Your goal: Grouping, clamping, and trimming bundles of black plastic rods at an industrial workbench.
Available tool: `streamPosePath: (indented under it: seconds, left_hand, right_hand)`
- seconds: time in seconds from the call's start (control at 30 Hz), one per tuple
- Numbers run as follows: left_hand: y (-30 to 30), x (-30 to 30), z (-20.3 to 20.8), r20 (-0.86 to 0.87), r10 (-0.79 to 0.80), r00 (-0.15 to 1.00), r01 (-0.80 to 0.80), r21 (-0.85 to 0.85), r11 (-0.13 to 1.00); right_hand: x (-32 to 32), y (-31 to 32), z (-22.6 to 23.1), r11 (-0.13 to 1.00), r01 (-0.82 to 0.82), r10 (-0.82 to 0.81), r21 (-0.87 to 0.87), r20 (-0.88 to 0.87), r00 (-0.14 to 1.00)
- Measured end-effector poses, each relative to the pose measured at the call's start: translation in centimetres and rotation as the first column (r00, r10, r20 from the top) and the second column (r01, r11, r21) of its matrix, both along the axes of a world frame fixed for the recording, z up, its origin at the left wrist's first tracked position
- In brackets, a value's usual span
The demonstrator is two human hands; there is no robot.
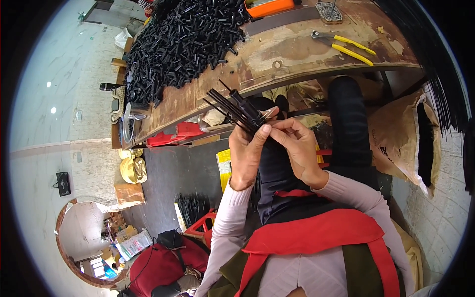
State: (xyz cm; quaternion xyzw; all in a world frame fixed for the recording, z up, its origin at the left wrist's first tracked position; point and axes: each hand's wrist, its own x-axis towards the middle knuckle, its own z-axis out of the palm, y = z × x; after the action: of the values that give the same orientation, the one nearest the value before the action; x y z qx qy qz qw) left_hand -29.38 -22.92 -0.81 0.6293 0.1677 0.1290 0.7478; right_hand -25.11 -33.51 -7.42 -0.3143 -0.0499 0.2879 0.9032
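Observation:
Both of my hands are raised together above my lap, just off the table's near edge. My left hand (246, 157) is closed round a bundle of black tubes (242, 109), a few thick short ones and several thin long ones pointing away to the upper left. Against the near end of that bundle, my right hand (298, 148) pinches with thumb and forefinger. A thin pale strand (268, 113) shows beside the tubes there. What lies between the right fingertips is too small to make out.
A large heap of short black tubes (183, 44) covers the left part of the wooden table (297, 49). Yellow-handled pliers (354, 49) and an orange tray (269, 7) lie farther right. An open brown sack (403, 138) stands at my right. Another person in dark red (163, 265) is at lower left.

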Motion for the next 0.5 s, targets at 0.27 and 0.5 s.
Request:
streamPosePath:
  seconds: [0.27,0.5]
  left_hand:
    - [1.8,-1.6,-0.1,-0.059,-0.070,0.996,0.089,0.458,0.884]
    - [2.0,-1.6,1.4,-0.288,-0.044,0.957,0.191,0.508,0.840]
  right_hand:
    - [-0.9,0.8,-0.5,0.996,-0.065,0.066,0.067,-0.015,0.998]
    - [-0.1,0.9,-1.1,0.969,-0.237,0.240,0.072,-0.044,0.970]
